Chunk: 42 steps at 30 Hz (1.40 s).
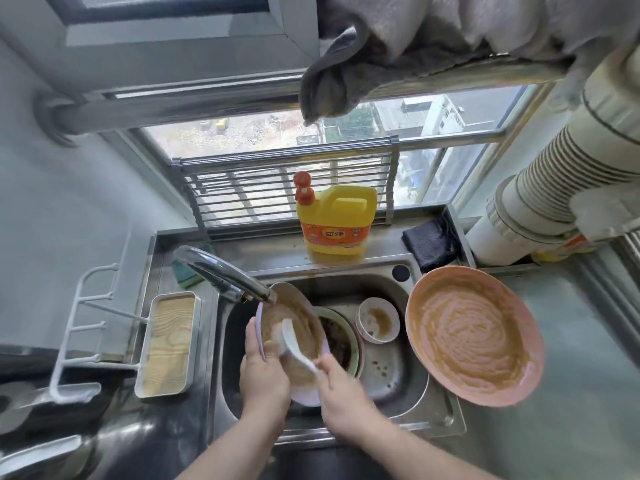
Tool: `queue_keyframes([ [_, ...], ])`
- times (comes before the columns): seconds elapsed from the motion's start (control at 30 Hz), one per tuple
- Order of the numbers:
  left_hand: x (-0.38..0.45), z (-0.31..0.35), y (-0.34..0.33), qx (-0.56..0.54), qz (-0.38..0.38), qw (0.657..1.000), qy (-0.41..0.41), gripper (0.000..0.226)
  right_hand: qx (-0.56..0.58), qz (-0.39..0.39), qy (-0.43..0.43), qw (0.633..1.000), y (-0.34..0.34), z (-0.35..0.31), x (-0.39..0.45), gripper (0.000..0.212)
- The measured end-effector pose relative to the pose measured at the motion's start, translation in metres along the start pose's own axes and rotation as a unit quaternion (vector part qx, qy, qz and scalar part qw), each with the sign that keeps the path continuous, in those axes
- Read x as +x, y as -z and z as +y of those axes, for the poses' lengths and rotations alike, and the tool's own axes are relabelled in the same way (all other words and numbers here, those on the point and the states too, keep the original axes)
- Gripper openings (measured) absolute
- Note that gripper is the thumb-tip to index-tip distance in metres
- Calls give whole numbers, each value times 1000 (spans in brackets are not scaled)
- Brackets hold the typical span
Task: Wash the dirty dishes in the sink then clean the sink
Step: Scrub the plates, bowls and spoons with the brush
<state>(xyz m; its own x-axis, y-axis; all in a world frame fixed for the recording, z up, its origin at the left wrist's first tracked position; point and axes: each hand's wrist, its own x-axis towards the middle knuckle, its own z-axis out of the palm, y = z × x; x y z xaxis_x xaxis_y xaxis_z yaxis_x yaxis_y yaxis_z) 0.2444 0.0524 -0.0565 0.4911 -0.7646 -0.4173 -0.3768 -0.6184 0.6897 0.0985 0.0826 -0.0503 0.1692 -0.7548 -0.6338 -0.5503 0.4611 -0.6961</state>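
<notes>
dirty plate point(294, 327) in left grip point(265, 372); right grip point(341, 393) pinches spoon point(294, 344) (over sink point(398, 375)).

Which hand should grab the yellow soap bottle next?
Probably the right hand. It only pinches the white spoon, while the left hand grips the dirty plate over the sink. The soap bottle stands slightly to the right.
</notes>
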Motion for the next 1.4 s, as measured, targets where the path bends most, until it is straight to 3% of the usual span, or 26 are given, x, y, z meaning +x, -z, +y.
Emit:
queue_keyframes([
  [0.13,3,6,2,-85,-7,996,12,44,-4,69,-92,993,38,29,12,17],
  [0.2,11,8,4,-112,-3,994,16,42,-2,42,-75,996,19,34,-22,15],
  [0.3,9,6,0,-114,-37,993,18,40,27,23,27,999,-4,12,-26,15],
  [0.37,2,4,-1,-148,-60,987,31,38,38,56,5,998,16,5,-5,16],
  [0.47,6,2,10,-165,-33,983,76,38,-20,64,-71,995,32,32,-9,20],
  [0.6,15,2,15,-173,-17,980,93,39,-35,2,2,999,-11,20,-48,18],
  [0.67,11,1,12,-145,-32,987,68,37,-26,26,17,999,-4,16,-30,20],
  [0.83,20,5,27,-202,-57,977,45,37,-60,48,-63,995,40,54,-23,15],
  [1.0,6,2,21,-152,-145,978,6,34,17,90,-35,995,37,9,-3,16],
  [1.07,2,5,15,-154,-135,979,-6,32,17,72,19,997,25,-16,-1,13],
  [1.17,11,15,20,-207,-79,974,47,34,-35,8,99,994,-9,-17,-36,10],
  [1.27,30,16,40,-235,-64,967,79,34,-152,-15,68,986,16,19,-66,21],
  [1.4,29,14,48,-231,-98,965,81,31,-312,-22,26,950,74,50,-55,17],
])
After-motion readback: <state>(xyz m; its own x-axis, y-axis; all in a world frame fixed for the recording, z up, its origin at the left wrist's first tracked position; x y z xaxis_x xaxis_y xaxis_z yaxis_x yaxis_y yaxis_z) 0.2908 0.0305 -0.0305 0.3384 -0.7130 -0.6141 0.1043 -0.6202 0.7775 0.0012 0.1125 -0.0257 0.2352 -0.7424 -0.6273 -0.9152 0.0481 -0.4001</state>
